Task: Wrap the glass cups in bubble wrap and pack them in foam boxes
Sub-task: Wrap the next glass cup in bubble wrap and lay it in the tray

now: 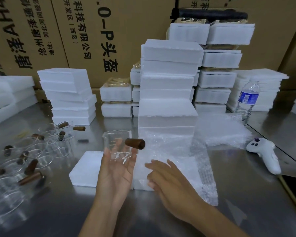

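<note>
My left hand [115, 170] holds a clear glass cup [117, 144] with a brown wooden handle [135, 143] sticking out to the right, lifted above the steel table. My right hand [167, 180] hovers open, fingers apart, over a sheet of bubble wrap [186, 159] that lies across a white foam box [87, 168] in front of me. Several more glass cups with brown handles [32, 156] lie crowded on the table at the left.
Stacks of white foam boxes [167, 93] rise behind the work spot, with more stacks at the left [68, 96] and back right [220, 65]. A water bottle [247, 101] and a white controller [265, 153] sit at the right. Cardboard cartons [92, 31] wall the back.
</note>
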Demonstrator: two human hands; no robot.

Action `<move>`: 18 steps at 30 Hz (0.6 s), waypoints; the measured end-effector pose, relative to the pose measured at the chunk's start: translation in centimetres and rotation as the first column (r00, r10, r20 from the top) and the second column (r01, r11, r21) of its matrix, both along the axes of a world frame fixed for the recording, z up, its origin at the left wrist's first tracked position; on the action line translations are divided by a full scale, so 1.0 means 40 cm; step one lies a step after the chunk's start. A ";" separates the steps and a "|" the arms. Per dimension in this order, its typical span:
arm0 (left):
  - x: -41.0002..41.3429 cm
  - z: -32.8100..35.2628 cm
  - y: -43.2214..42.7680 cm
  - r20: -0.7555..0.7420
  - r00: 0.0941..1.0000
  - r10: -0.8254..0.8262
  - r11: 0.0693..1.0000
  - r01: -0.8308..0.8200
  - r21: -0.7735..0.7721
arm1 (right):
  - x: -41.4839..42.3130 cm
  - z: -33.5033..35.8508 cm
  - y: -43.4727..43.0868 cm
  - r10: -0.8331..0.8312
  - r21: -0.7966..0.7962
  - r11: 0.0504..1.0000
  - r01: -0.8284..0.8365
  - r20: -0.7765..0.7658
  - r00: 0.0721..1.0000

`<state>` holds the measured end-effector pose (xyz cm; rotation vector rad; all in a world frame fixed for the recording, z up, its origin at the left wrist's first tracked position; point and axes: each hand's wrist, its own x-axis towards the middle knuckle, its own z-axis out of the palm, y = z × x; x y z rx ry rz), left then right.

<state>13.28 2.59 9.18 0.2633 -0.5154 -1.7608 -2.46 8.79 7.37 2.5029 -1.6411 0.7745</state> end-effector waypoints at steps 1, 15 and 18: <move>0.003 0.001 -0.003 -0.018 1.000 0.000 1.000 0.000 0.006 | 0.000 -0.003 0.001 -0.002 -0.049 0.999 -0.003 -0.107 0.994; -0.049 -0.001 0.029 0.521 0.845 0.122 0.959 0.034 -0.281 | -0.061 0.003 0.032 -0.106 -0.156 0.966 0.207 0.490 0.865; -0.058 -0.008 0.045 0.611 0.764 0.208 0.920 0.059 -0.387 | -0.059 0.009 0.018 -0.126 -0.211 0.953 0.219 0.384 0.915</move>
